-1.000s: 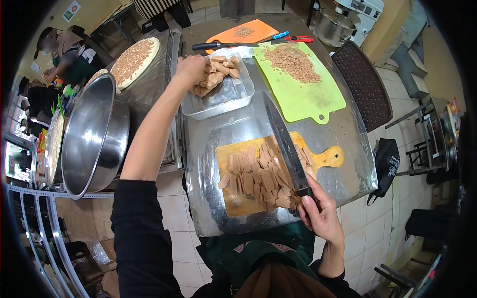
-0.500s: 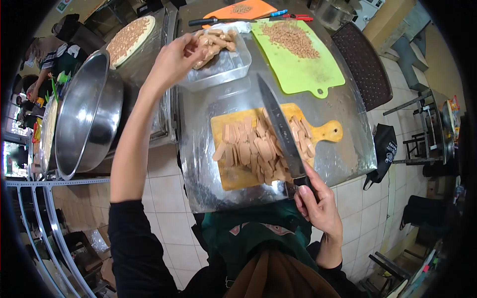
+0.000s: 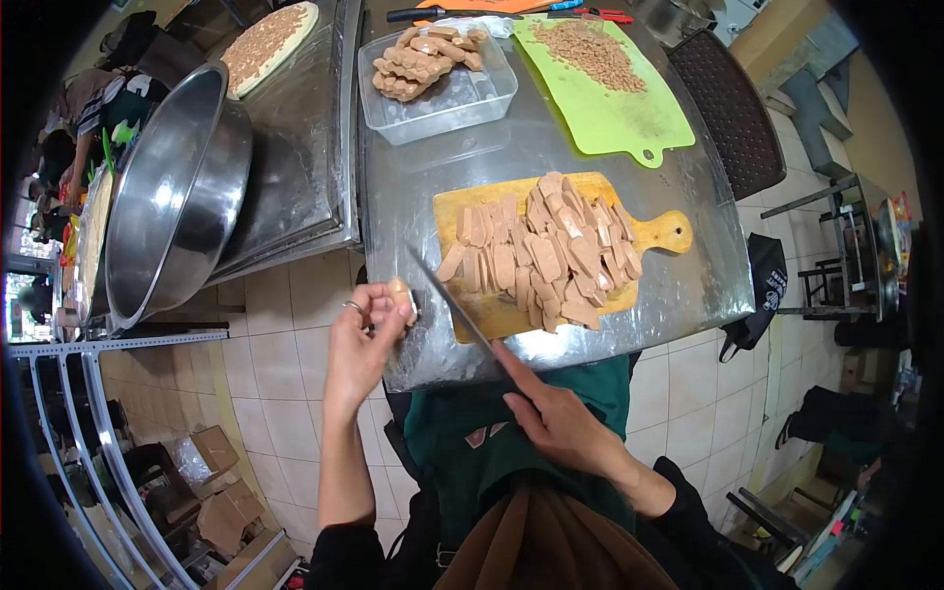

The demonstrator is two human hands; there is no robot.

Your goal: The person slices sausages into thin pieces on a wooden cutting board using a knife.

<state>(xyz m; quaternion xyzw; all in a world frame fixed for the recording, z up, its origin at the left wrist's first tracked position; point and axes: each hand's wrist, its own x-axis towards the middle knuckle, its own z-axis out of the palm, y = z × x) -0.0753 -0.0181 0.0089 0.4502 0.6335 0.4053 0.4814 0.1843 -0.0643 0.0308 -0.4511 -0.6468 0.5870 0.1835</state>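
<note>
— Where's the left hand (image 3: 366, 339)?
— Lower left of centre, fingers pinched on a sausage (image 3: 401, 295).
— And the right hand (image 3: 556, 418)?
— Lower centre, clamped on the knife (image 3: 454, 300), blade pointing up-left beside the board (image 3: 492, 315).

Pinkish-tan sausage slices (image 3: 536, 258), green board (image 3: 610, 93)

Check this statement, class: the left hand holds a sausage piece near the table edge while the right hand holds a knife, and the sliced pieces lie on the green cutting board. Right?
Not quite. The sliced pieces lie on the wooden cutting board, not the green one, as the head view shows. The left hand does hold a sausage piece, the right hand a knife.
</note>
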